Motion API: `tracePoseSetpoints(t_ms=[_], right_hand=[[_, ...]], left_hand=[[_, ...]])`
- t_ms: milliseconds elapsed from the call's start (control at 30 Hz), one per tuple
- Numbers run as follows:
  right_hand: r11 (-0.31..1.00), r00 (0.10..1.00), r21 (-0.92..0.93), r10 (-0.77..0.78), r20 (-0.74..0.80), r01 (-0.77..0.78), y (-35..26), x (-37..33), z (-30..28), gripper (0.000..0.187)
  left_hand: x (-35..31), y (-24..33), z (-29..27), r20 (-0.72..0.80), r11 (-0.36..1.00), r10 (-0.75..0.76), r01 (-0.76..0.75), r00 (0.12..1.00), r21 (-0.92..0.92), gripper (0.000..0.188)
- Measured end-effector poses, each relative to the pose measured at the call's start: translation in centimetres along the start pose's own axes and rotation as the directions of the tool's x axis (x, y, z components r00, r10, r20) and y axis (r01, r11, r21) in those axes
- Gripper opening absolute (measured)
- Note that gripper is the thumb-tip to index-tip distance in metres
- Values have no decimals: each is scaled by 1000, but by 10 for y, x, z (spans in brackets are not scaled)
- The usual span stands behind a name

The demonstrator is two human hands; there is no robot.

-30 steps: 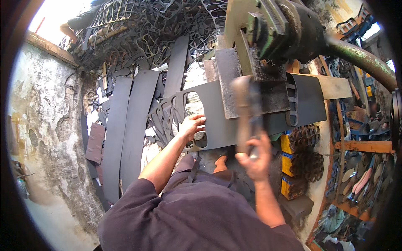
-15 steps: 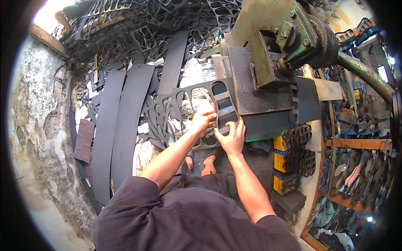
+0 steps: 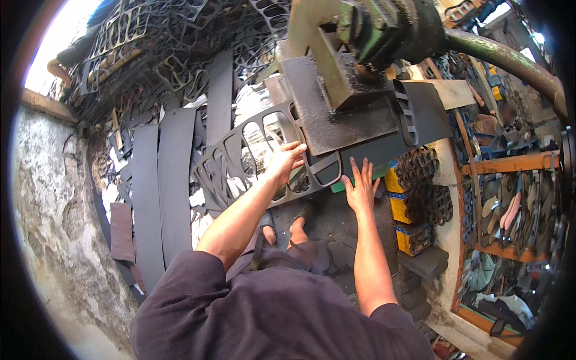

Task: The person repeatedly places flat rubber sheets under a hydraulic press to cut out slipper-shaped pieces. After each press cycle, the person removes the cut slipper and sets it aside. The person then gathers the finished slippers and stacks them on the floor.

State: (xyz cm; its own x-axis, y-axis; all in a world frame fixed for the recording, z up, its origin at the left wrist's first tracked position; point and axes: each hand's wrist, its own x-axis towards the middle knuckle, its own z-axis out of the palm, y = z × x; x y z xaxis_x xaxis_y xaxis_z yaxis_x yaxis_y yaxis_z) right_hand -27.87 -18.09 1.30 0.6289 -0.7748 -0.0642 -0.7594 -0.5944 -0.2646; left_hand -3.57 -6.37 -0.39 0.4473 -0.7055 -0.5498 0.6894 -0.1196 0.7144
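Head view: got the oval black frame [image 3: 324,162] between left hand [image 3: 284,163], can't tell if clamped, and right hand [image 3: 361,193], splayed wide.

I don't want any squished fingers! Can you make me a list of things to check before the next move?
1. Right hand out from under the press plate: ok, its fingers are spread in front of the plate's near edge.
2. Left hand well away from the plate: not ok, its fingertips are right by the left edge.
3. Near cutter all the way under the plate: not ok, its near end sticks out.
4. Second cutter lying on the black sheet: ok.
5. Sheet flat under the plate: cannot tell, it's hidden.
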Motion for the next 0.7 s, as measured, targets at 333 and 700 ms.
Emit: tracePoseSetpoints(t_ms=[333, 700], right_hand=[[991, 994, 89, 104, -29, -101, 53, 107, -19, 66], [999, 974, 26, 31, 223, -38, 47, 104, -130, 61]], left_hand=[[20, 38, -47, -319, 998, 60, -55, 946, 25, 33], [-76, 211, 169, 49, 326, 930, -881, 363, 344, 31]])
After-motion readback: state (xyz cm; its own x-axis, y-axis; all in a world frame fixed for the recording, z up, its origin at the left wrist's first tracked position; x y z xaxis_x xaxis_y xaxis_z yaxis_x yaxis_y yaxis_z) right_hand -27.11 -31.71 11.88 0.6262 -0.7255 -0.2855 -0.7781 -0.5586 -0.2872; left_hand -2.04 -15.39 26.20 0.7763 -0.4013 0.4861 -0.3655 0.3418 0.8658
